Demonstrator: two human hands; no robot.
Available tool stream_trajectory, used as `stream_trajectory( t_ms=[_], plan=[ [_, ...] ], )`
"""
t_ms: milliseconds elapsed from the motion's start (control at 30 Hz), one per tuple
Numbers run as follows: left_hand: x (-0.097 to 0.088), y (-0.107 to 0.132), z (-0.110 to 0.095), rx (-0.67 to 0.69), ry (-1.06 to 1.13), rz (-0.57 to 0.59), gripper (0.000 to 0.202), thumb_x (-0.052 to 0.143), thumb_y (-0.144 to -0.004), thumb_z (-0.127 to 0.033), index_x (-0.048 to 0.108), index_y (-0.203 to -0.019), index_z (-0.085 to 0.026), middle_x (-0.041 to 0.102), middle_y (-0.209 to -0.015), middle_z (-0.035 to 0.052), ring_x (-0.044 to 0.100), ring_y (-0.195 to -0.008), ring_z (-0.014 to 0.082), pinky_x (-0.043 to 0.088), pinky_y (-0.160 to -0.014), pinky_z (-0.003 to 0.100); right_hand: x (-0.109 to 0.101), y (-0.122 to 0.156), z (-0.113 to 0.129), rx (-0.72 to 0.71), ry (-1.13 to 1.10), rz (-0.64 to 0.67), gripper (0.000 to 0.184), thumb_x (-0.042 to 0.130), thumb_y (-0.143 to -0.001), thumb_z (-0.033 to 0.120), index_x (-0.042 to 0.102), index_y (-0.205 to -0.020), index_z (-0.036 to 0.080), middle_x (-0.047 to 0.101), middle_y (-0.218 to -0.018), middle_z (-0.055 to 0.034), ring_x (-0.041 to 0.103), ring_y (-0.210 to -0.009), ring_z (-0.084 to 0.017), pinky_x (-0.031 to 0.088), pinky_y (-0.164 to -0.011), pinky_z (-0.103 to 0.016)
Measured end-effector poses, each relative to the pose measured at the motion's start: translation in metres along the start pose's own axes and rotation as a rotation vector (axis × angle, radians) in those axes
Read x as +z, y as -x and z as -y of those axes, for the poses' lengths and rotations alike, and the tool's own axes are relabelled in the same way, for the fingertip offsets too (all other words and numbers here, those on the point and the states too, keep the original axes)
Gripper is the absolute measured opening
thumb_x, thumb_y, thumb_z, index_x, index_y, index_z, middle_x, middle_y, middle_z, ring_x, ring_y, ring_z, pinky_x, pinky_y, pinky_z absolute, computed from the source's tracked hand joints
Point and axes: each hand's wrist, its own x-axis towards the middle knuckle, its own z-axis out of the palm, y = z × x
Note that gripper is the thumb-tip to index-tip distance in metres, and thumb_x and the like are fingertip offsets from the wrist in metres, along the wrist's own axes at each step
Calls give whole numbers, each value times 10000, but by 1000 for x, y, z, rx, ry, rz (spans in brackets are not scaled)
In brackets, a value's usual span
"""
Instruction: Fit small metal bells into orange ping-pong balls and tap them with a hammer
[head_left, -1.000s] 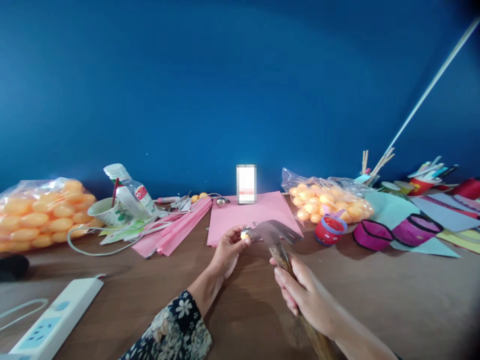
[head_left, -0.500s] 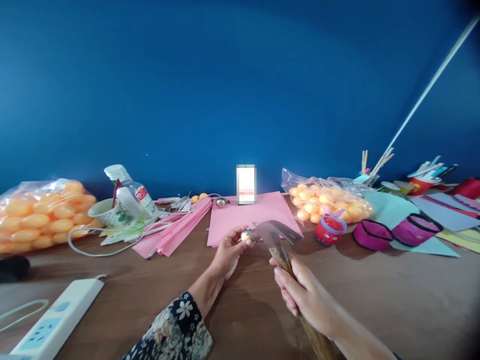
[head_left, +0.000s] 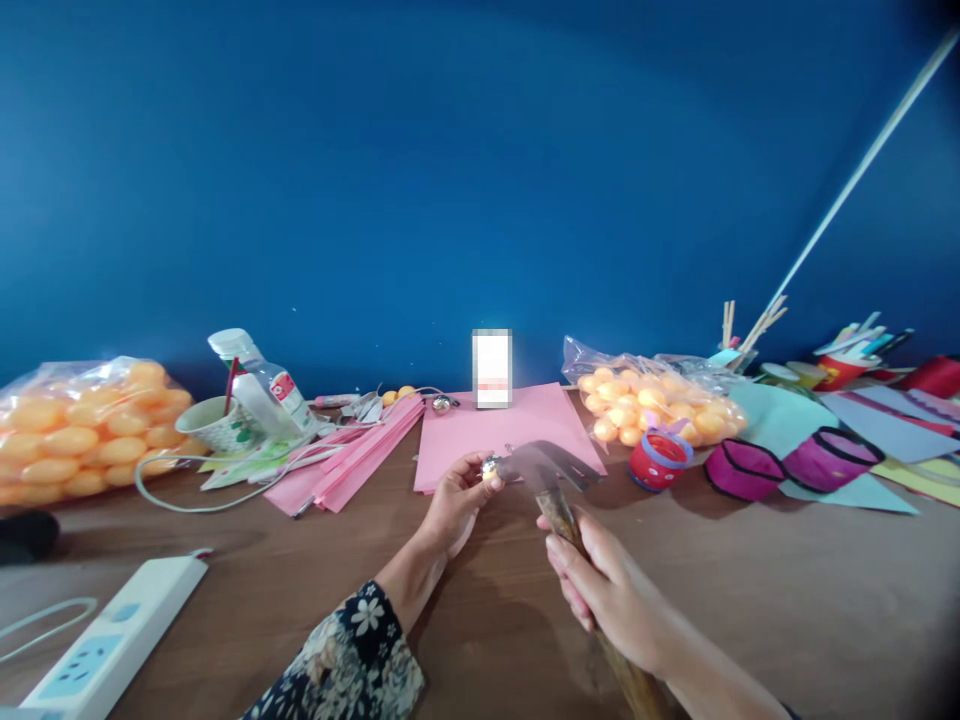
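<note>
My left hand (head_left: 455, 508) pinches a small shiny silver ball (head_left: 489, 468) between thumb and fingers, just above the brown table. Wrapped round the wooden handle of a claw hammer (head_left: 553, 500) is my right hand (head_left: 604, 580). The hammer's striking face points left, right beside the ball; whether the two touch I cannot tell. Its claw reaches out to the right. Behind both hands lies a stack of pink paper (head_left: 450, 440). A second silver ball (head_left: 441, 404) rests at the left back edge of the paper.
Bags of orange balls stand at left (head_left: 90, 430) and right (head_left: 645, 400). A bottle (head_left: 262, 380), a patterned cup (head_left: 217, 425) and pink strips (head_left: 352, 455) lie left. A power strip (head_left: 112, 640) is at front left. A red pot (head_left: 660, 460) and purple rings (head_left: 832, 460) stand right.
</note>
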Motion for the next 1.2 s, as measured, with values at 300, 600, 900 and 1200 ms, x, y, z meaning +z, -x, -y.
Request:
stream_trajectory(
  t_ms=[300,600,900,1200],
  plan=[
    [4,3,-4,-15,1,18,510,763,-566,-161,600,-1048,-175,669,-734,14,596,-646,101,425,-650,223,-1,0,3,16,-55,15,293,393,-867,452,414,-1019,202,365,-620,75,337,-402,-42,302,-366,-168],
    [5,4,-6,-32,15,38,461,761,-572,-162,629,-1013,-158,683,-735,36,606,-651,109,432,-626,214,0,-1,0,11,-37,16,269,395,-873,433,400,-1024,210,369,-620,80,338,-399,-36,311,-369,-167],
    [1,5,-4,-77,75,83,466,709,-658,-195,591,-1109,-190,672,-965,70,619,-828,134,431,-821,277,-6,0,9,41,-110,11,303,427,-848,466,416,-1005,207,377,-626,75,338,-398,-39,307,-362,-166],
    [-5,-2,5,-41,55,15,436,747,-602,-189,626,-1020,-166,679,-872,56,613,-759,122,445,-749,248,-5,0,3,34,-112,0,326,439,-833,488,409,-993,206,363,-619,80,326,-396,-32,305,-354,-163]
  ],
)
